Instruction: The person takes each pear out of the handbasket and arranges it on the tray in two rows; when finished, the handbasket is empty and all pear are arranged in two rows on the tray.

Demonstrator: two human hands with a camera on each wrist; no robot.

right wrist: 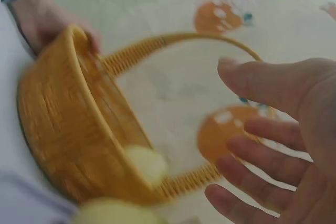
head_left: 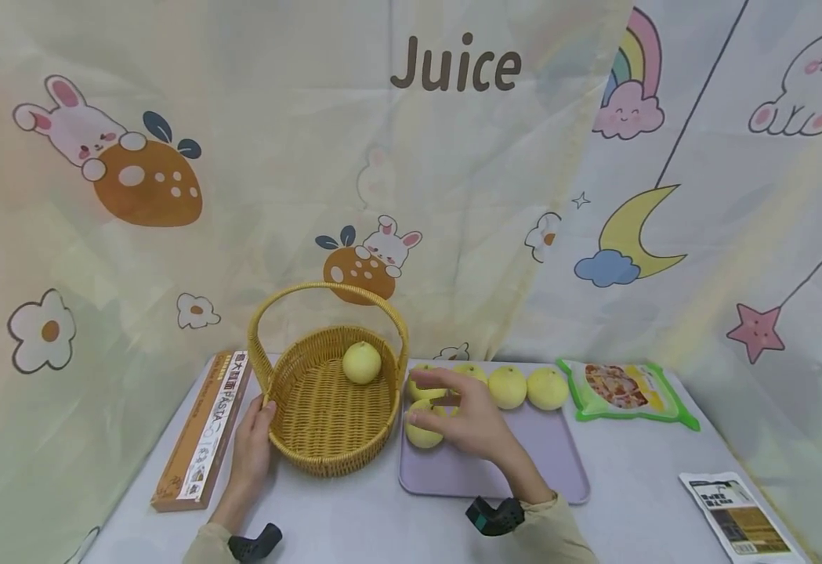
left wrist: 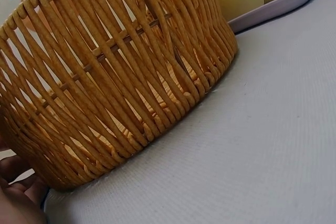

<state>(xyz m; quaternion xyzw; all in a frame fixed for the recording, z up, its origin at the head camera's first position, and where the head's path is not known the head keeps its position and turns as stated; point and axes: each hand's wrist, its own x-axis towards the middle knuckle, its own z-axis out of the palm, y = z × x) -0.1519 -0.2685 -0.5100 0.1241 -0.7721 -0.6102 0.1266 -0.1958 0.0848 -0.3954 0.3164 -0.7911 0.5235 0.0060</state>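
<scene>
My left hand [head_left: 251, 442] grips the left side of a round wicker basket [head_left: 326, 462], near the foot of its arched handle. One pale yellow, round pear [head_left: 362, 363] lies inside at the far right. Over the left part of a lilac tray [head_left: 541, 450] hovers my right hand [head_left: 474, 415], thumb and fingers spread, holding nothing. Below and beside it sit several like pears, among them a near pear [head_left: 423, 427], partly hidden by the hand. In the right wrist view the right palm and loosely bent fingers [right wrist: 262, 177] are apart from the basket.
Left of the basket lies a long pasta box [head_left: 202, 431]. A green-edged food bag [head_left: 625, 392] is behind the tray's right end, and a white and brown packet [head_left: 742, 517] lies at the front right. A printed curtain [head_left: 453, 196] hangs behind the table.
</scene>
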